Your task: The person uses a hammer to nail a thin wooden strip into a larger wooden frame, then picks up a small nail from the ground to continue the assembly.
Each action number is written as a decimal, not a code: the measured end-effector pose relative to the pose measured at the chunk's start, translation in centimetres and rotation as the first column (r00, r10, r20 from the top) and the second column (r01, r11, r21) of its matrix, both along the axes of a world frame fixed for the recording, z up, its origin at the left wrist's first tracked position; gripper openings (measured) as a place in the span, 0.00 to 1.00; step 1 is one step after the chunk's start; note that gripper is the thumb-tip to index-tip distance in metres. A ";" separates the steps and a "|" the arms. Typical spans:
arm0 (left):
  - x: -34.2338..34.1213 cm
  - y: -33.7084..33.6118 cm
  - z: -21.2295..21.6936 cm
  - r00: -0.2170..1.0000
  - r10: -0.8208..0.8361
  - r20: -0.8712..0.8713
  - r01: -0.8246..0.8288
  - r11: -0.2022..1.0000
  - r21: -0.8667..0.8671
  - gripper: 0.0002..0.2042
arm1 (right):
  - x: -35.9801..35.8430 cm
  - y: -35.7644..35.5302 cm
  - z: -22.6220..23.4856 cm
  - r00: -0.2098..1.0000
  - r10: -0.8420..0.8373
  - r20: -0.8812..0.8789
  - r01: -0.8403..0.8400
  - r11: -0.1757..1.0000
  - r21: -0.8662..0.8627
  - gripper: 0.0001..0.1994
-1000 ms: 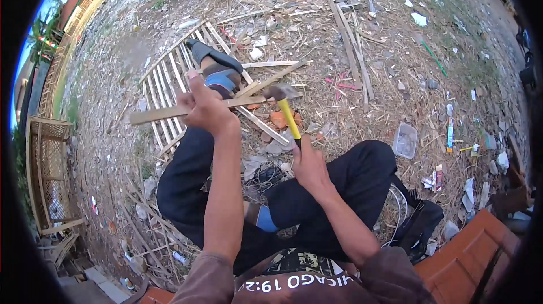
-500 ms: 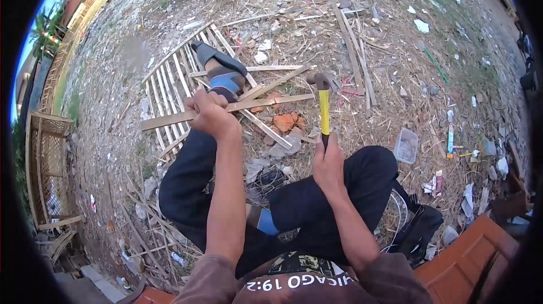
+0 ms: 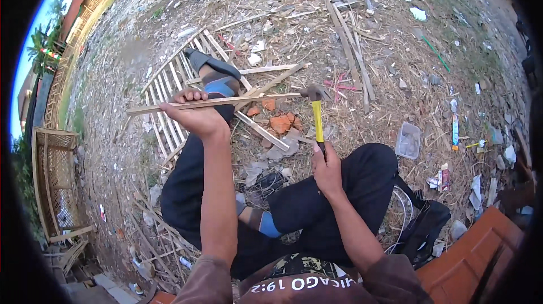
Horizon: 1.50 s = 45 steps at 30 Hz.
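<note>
1. I see the left hand [image 3: 195, 116] closed around a thin wooden slat [image 3: 226, 102], held above a slatted panel [image 3: 169, 86] lying on the littered ground.
2. The right hand [image 3: 327, 165] grips a yellow-handled hammer [image 3: 315, 114], head up.
3. The slat's long axis runs left to right; its right end sits just beside the hammer head, far from the right hand.
4. A sandalled foot [image 3: 218, 77] rests on the panel, beyond the slat.

Brown long sleeves pushed up, dark printed shirt, black trousers [image 3: 362, 191], blue socks, dark sandal [image 3: 212, 63] on one foot.
</note>
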<state>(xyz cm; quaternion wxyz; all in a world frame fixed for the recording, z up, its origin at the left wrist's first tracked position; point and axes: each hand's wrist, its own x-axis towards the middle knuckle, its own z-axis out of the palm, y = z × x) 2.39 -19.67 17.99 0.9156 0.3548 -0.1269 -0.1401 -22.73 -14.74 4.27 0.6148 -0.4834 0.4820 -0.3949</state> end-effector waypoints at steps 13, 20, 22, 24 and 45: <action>-0.8 -2.4 1.5 0.835 -0.449 0.318 0.468 0.884 0.018 0.32 | 0.8 -3.2 3.1 0.970 0.111 -0.217 -0.161 0.960 -0.229 0.19; 0.2 -7.1 3.4 0.758 -0.537 0.370 0.534 0.837 0.120 0.26 | 1.3 -8.1 6.4 0.970 -0.018 -0.242 -0.127 0.812 -0.570 0.12; 0.7 -8.5 3.9 0.713 -0.596 0.369 0.603 0.790 0.111 0.25 | 1.5 -9.5 5.8 0.956 0.054 -0.287 -0.205 0.824 -0.528 0.12; 0.4 -9.5 4.1 0.658 -0.655 0.371 0.664 0.737 0.125 0.24 | 1.6 -10.4 4.6 0.946 0.153 -0.287 -0.263 0.879 -0.398 0.10; -3.0 -14.0 6.0 0.595 -0.662 0.455 0.644 0.732 0.223 0.26 | 4.7 -13.4 9.5 0.977 -0.017 -0.215 -0.090 0.874 -0.477 0.21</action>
